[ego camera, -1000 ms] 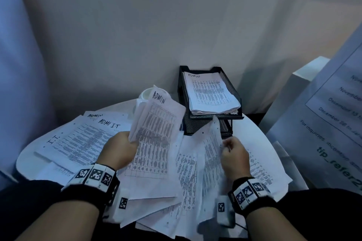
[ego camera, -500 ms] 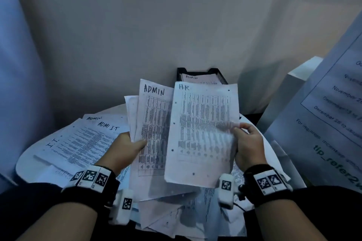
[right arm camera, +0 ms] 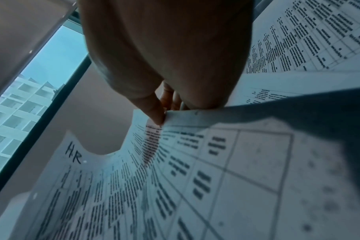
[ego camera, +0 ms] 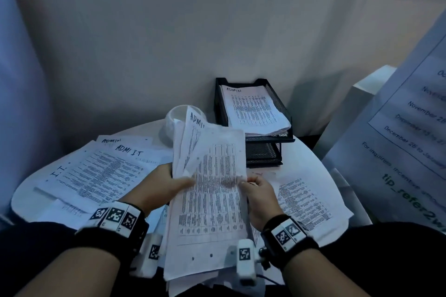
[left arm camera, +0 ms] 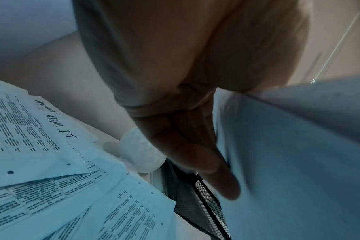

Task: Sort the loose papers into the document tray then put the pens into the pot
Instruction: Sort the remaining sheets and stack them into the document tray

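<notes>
My left hand (ego camera: pixel 179 182) grips a fanned bundle of printed sheets (ego camera: pixel 190 132), the back one headed ADMIN, with the thumb on top. My right hand (ego camera: pixel 246 183) pinches the right edge of the HR sheet (ego camera: pixel 214 190), which lies over that bundle; the fingertips (right arm camera: pixel 159 120) nip its edge in the right wrist view. The black mesh document tray (ego camera: pixel 281 108) stands behind, with an ADMIN pile in its top tier. A white pot (ego camera: pixel 172 119) sits left of the tray. Loose papers (ego camera: pixel 96 171) cover the table. No pens show.
The round white table (ego camera: pixel 311 164) carries more sheets (ego camera: pixel 304 200) at its right. A plain partition wall stands close behind the tray. A large printed notice (ego camera: pixel 405 142) and a white box (ego camera: pixel 357 108) stand at the right edge.
My right hand has brought the HR sheet from upright beside the ADMIN bundle down onto it, and my left thumb now lies over it. Both hands have lowered towards my lap.
</notes>
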`<state>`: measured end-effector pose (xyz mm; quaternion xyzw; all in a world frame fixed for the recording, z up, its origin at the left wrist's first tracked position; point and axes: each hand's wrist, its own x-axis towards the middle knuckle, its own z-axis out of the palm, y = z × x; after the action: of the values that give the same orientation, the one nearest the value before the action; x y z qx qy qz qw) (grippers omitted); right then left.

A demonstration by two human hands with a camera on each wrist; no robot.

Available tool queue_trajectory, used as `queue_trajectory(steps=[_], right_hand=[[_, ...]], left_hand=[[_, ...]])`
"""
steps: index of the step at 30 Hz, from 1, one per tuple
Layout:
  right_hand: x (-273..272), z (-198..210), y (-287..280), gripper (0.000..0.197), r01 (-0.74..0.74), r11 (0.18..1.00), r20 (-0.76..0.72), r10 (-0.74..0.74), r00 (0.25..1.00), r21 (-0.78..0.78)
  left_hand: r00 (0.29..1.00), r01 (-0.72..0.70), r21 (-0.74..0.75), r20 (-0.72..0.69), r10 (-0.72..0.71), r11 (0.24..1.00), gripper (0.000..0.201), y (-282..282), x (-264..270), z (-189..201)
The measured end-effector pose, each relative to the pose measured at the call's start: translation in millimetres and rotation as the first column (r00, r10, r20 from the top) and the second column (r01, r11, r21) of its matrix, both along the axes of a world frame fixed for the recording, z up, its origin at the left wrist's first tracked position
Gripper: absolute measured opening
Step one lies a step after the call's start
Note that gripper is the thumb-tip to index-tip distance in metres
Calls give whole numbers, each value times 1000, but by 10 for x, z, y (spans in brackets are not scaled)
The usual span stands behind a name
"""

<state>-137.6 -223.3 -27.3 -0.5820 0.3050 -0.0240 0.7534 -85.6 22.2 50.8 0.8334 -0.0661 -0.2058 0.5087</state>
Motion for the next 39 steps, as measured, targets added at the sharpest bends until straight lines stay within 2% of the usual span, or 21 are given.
queue_trajectory(steps=[2,5,7,9,12,14,15,17,19,20,23,25,28,30,32,35,39], right_hand=[[-8,-65,-17,11,-1,1000,-8,0,1000,-15],[-15,-100,-102,10,60,998,-35,-60,998,16],[-35,-177,-257,13,147,977,-95,-163,982,-157],[-96,-312,-479,32,200,922,-203,-276,940,-330],[-199,-443,-694,63,207,923,-346,-320,882,-325],[-213,-504,-719,72,157,942,-379,-267,886,-296],[-206,-550,-716,69,134,946,-374,-243,895,-295],[-195,-576,-650,45,98,941,-359,-217,908,-323],[-183,-468,-570,11,59,895,-305,-212,928,-442],[-161,-357,-530,6,27,850,-264,-193,945,-526],[-110,87,-490,21,-2,692,-112,-114,987,-722],[-95,414,-529,19,44,637,12,-54,998,-770],[-98,843,-630,20,172,597,201,-19,979,-783],[-98,1060,-693,22,276,645,328,-42,944,-713],[-100,1203,-750,16,360,721,422,-104,901,-592],[-110,1317,-807,4,409,828,501,-185,845,-384],[-110,1464,-796,6,477,830,555,-261,790,-288]], left_hand=[[999,17,95,41,-21,995,11,-5,6,-28],[996,-6,206,84,-12,978,11,-2,32,-73],[992,-53,256,121,22,965,10,18,58,-85],[986,-96,286,161,51,953,10,42,93,-90],[978,-148,309,187,92,940,9,73,115,-73],[975,-171,305,189,117,937,8,81,126,-80],[974,-179,301,186,126,937,6,79,124,-80],[975,-185,298,176,136,937,5,73,111,-73],[975,-195,299,164,151,934,4,84,103,-71],[973,-204,302,163,161,931,4,97,105,-69],[963,-252,310,178,204,917,8,130,113,-34],[950,-291,305,201,237,907,12,142,116,-4],[932,-339,283,228,280,897,12,153,109,35],[923,-359,259,241,300,896,5,154,104,60],[913,-376,212,254,320,902,10,146,91,86],[907,-364,92,262,331,927,14,111,44,135],[902,-328,-18,290,319,944,13,67,-26,208]])
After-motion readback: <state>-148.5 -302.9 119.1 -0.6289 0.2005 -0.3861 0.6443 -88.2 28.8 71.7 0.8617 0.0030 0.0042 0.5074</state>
